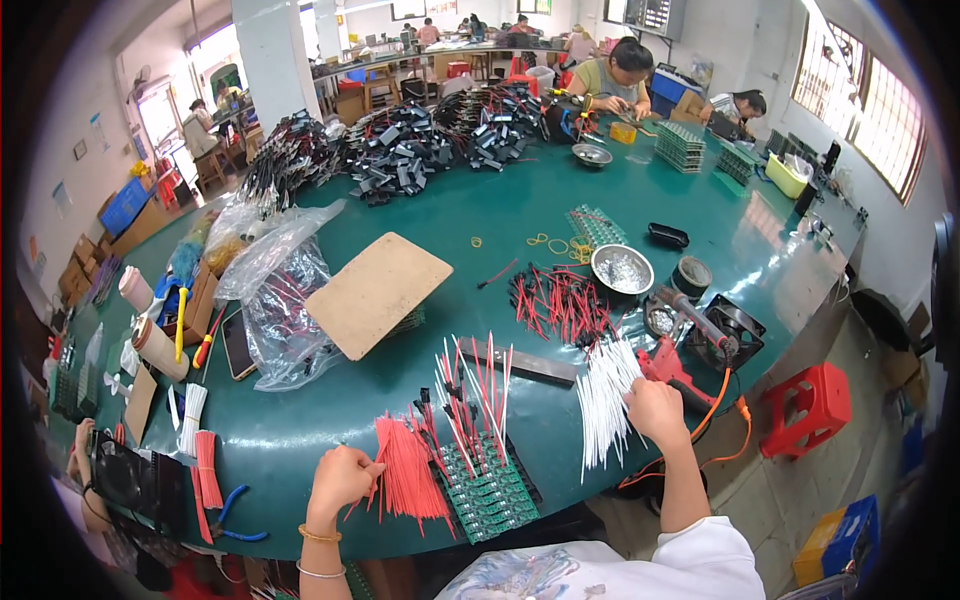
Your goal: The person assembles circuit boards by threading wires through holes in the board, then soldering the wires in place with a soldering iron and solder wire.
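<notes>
Left hand [345, 478]: fingers curled, tips at the left edge of a fanned bundle of red wires [412, 475]; cannot tell whether a strand is gripped. Right hand [657, 412]: fingers bent in, at the right side of a spread of white wires [603, 400]; grip on any wire likewise cannot be told.

Between the hands, near the front edge of the green tabletop [430, 218]: a panel of green circuit boards [495, 497], just right of the red bundle. Red and white leads, some with black plugs, stick up from its far part.

Beyond the panel: a dark metal bar [520, 361], lying at a slant. Behind it, a heap of short red leads [562, 305] with black ends. Next to the heap, a steel bowl [622, 290] with pale bits inside. Near the right hand: a red tool [672, 372] with an orange cord, and a black fan [728, 335] just behind.

To the left: a tan board [380, 295], a clear plastic bag [285, 330], a phone [239, 345], and blue-handled pliers [236, 518] near the front edge.

Far side: piles of black plugs [395, 155]; a co-worker [618, 80] seated beyond, head bent.
</notes>
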The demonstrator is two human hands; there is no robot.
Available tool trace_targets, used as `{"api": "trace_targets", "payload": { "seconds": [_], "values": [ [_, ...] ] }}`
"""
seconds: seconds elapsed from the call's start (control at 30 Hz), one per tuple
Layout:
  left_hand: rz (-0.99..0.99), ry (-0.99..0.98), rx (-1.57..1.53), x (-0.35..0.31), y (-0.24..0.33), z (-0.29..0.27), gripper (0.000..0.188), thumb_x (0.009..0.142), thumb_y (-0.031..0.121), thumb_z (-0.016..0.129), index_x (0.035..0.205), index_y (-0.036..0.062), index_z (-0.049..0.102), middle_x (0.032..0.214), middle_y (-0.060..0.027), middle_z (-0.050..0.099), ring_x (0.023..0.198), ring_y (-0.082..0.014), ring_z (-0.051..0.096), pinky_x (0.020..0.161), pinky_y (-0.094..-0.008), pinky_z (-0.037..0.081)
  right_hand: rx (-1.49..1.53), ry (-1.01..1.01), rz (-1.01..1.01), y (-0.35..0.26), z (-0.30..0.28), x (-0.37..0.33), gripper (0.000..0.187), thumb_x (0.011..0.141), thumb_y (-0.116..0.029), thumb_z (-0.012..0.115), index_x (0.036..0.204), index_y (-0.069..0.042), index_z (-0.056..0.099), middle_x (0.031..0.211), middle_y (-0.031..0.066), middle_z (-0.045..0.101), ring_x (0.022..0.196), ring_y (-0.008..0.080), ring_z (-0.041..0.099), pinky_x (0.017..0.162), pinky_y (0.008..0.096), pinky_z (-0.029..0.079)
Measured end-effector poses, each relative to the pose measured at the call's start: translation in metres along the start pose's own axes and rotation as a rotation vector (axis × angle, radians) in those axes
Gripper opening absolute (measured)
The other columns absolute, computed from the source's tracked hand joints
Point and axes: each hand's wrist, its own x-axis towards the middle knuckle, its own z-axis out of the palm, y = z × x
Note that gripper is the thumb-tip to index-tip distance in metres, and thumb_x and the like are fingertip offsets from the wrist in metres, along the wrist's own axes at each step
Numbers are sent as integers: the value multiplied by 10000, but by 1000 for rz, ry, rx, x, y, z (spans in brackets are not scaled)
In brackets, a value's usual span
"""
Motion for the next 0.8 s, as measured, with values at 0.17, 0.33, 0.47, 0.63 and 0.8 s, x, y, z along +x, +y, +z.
{"api": "trace_targets", "payload": {
  "seconds": [0.17, 0.33, 0.47, 0.63, 0.8],
  "values": [
    [-9, -52, -272, -6, -5, -5, 144, 812, 97, 672, 778, -40, 702, 584, -98, 659, 529, -145, 647, 522, -289, 514, 143, 126, 43, 8, -4, -4, 161, 799, -170, 654, 767, -14, 631, 747, 195, 651, 757, 386, 631, 690, 482, 482],
    [-18, -26, -425, -13, -20, -3, 87, 794, -10, 647, 842, -67, 693, 626, -97, 673, 547, -123, 648, 500, -270, 511, 175, 163, -44, 7, 3, -6, 160, 803, -170, 647, 788, -12, 627, 739, 198, 643, 758, 388, 627, 697, 477, 481],
    [36, 80, -188, -13, -16, -2, 118, 795, 69, 673, 823, -42, 700, 664, -115, 682, 551, -160, 652, 537, -305, 512, 63, 108, 8, 4, -5, -9, 156, 782, -175, 666, 750, -25, 639, 710, 173, 647, 719, 364, 639, 656, 471, 489],
    [31, 205, 28, -8, -18, 9, 182, 803, 181, 688, 809, 0, 706, 686, -167, 667, 643, -309, 664, 634, -396, 512, 71, 144, 13, 2, -11, -11, 193, 778, -205, 688, 723, -27, 637, 706, 163, 647, 713, 345, 642, 646, 464, 488],
    [57, 220, 88, -8, -22, 6, 181, 786, 189, 693, 806, 10, 705, 715, -205, 646, 719, -394, 638, 673, -455, 500, 41, 177, -104, -1, -10, -12, 201, 792, -202, 684, 741, -15, 630, 733, 160, 637, 744, 333, 631, 669, 438, 486]
  ]
}}
